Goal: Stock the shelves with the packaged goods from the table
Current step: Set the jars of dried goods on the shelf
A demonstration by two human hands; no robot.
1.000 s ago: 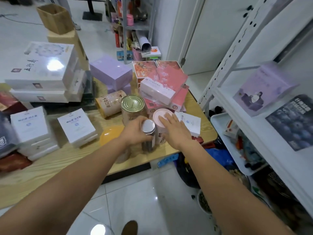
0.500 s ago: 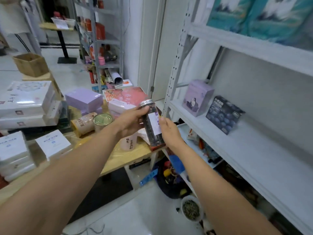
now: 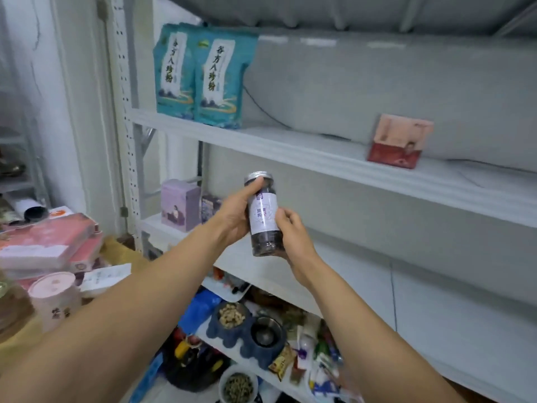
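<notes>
Toward the left edge, the light wooden table (image 3: 17, 341) and its pink cardboard boxes (image 3: 49, 242) have slid to the margin; a second ago they filled the view. At centre, the left hand (image 3: 235, 216) grips the clear plastic jar with dark contents and a silver screw lid (image 3: 263, 213), thumb up by the lid, while the right hand (image 3: 293, 237) cups its lower side. Lifted off the table, the jar now hangs upright before the white metal shelf's front edge (image 3: 348, 167). Placement seems next; the shelf's right stretch looks mostly bare.
</notes>
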